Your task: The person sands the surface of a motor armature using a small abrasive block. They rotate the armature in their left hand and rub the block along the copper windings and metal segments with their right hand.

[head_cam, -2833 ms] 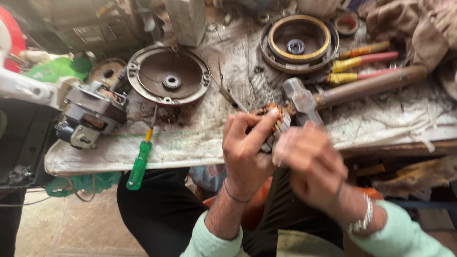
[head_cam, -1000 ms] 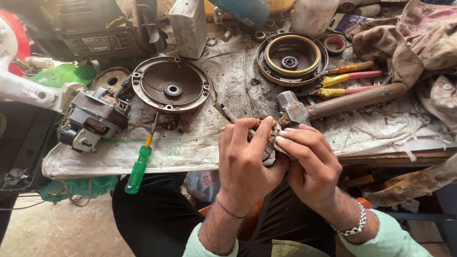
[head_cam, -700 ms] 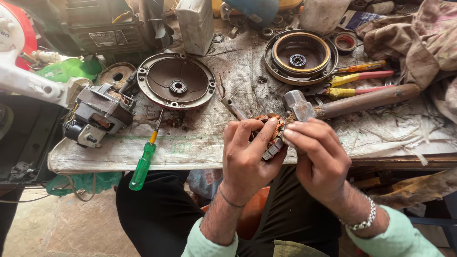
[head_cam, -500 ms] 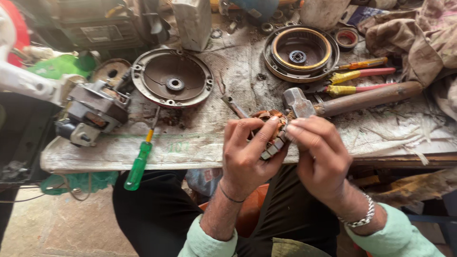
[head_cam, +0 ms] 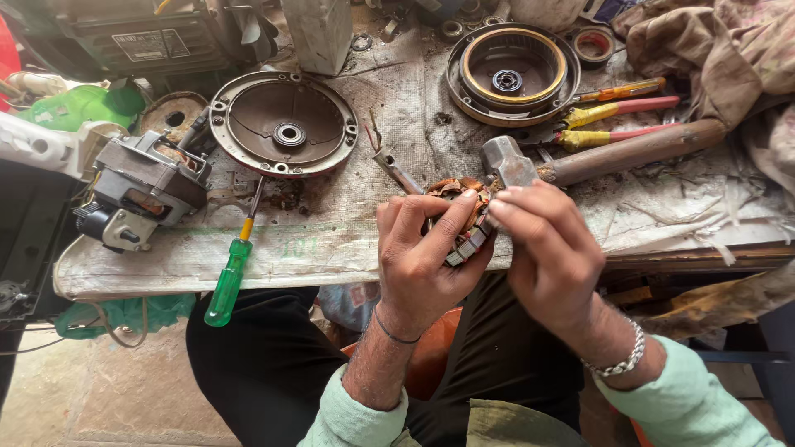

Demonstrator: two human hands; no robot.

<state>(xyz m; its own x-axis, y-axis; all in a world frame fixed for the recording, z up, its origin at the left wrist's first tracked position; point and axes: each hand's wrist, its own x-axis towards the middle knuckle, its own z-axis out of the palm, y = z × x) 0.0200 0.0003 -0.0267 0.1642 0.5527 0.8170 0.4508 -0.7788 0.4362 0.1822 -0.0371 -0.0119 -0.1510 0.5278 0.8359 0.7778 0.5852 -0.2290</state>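
Head view: both hands meet at the near edge of the bench (head_cam: pixel 331 248), at about 6 o'clock of the frame's centre. The left hand (head_cam: pixel 422 257) cups a small motor armature (head_cam: pixel 464 223) with copper windings and a laminated steel core, its grip closed around the part with the thumb laid over the top. The right hand (head_cam: pixel 546 248) comes in from 3 o'clock, its fingertips (head_cam: pixel 501 207) pinched narrow on the armature's end; what they nip there is too small to tell.

At 12 o'clock of the hands lies a hammer (head_cam: pixel 580 161), its head just beside the armature. At 10 o'clock a round end cover (head_cam: pixel 283 124) with a bearing in its middle lies flat, and a green-handled screwdriver (head_cam: pixel 230 277) lies at 9 o'clock, overhanging the bench edge. A grey motor body (head_cam: pixel 141 190) sits farther out at 9 o'clock. A second round housing (head_cam: pixel 509 73) sits at 1 o'clock, with red and yellow-handled pliers (head_cam: pixel 617 112) just right of it.

The step in hand looks like fine finger-work on the armature's windings or commutator end. The next move probably calls for a steady left-hand hold while the right-hand fingertips work delicately, since thin wire can snap.
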